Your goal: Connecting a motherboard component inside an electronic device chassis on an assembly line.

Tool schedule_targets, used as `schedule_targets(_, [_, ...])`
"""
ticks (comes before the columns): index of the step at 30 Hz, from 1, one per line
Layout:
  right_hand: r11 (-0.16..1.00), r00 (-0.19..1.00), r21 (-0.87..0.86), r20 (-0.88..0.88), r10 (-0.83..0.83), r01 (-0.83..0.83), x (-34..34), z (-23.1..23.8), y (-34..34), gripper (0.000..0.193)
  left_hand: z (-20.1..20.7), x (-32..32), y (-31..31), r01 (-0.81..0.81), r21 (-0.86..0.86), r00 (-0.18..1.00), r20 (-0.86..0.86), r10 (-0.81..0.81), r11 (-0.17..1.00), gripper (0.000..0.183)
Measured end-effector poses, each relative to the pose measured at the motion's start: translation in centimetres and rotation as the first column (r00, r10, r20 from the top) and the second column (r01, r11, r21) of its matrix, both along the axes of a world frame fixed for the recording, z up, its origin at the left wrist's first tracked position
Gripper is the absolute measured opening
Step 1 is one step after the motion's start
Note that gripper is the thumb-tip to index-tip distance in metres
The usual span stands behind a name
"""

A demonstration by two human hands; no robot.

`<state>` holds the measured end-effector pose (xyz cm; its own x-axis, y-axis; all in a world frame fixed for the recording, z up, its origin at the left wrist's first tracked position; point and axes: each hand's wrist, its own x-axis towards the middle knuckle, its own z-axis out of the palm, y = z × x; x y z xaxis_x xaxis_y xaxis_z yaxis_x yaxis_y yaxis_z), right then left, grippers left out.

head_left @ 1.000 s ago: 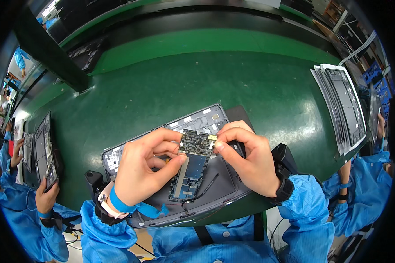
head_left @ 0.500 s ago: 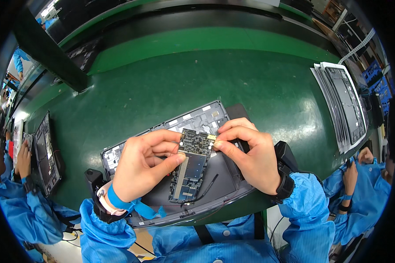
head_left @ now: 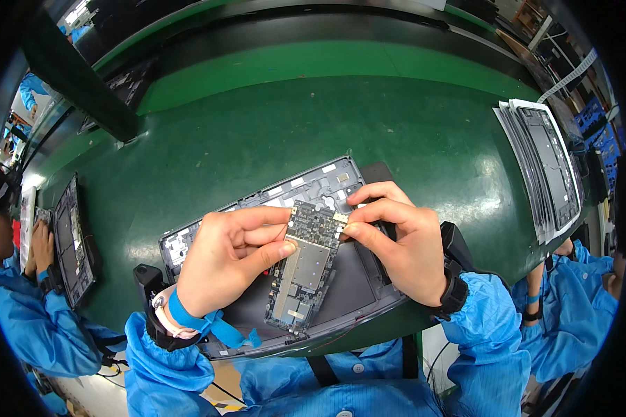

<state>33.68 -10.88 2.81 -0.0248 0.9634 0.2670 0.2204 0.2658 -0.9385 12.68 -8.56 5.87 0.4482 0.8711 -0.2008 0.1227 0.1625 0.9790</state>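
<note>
Between my two hands is a long, narrow circuit board (head_left: 306, 267), dark with silver shield plates. My left hand (head_left: 233, 254) pinches its left edge between thumb and fingers. At the board's upper right corner, beside a pale connector, my right hand (head_left: 400, 243) closes thumb and fingertips on the edge. Beneath the board lies a grey device housing (head_left: 247, 201), tilted on the bench, with small parts and white pads along its far side. My hands and the board hide much of the housing's middle.
A green bench top (head_left: 257, 125) spreads out ahead. Several flat panels (head_left: 539, 170) lean in a stack at the right. Another open housing (head_left: 73, 243) stands at the left near a co-worker (head_left: 35, 299). A second person (head_left: 570, 306) sits at the right. A dark post (head_left: 83, 76) rises at the far left.
The board has tilted, its lower end swinging slightly left and its shield plates now catching the light. The dark cable by its lower end no longer shows. Both hands keep their grip.
</note>
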Motion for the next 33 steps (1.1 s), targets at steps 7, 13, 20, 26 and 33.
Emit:
schedule_targets(7, [0.997,1.0,0.071,0.006,0.026,-0.027,0.07,-0.22,0.14,0.012,0.16,0.05,-0.07,-0.022,0.007,1.0,0.016,0.022,1.0,0.033])
schedule_targets(13, [0.999,0.999,0.006,0.007,0.042,-0.042,0.15,0.04,0.04,0.011,0.07,0.05,-0.3,0.023,0.095,0.998,-0.066,-0.016,0.995,0.035])
schedule_targets(20, [0.997,0.997,-0.026,0.005,0.071,-0.071,0.15,0.15,0.03,0.008,-0.3,0.08,-0.6,0.016,0.221,0.996,-0.086,0.003,0.975,0.033])
schedule_targets(26, [0.997,0.997,0.001,0.0,0.081,-0.081,0.27,-0.24,0.12,0.009,-0.21,-0.05,-0.7,0.015,0.237,0.979,-0.203,0.035,0.971,0.031])
schedule_targets(33, [0.995,0.978,0.007,0.186,0.097,-0.1,0.74,0.59,0.38,0.007,-0.15,-0.28,-0.03,-0.029,0.08,1.0,0.013,0.028,0.996,0.033])
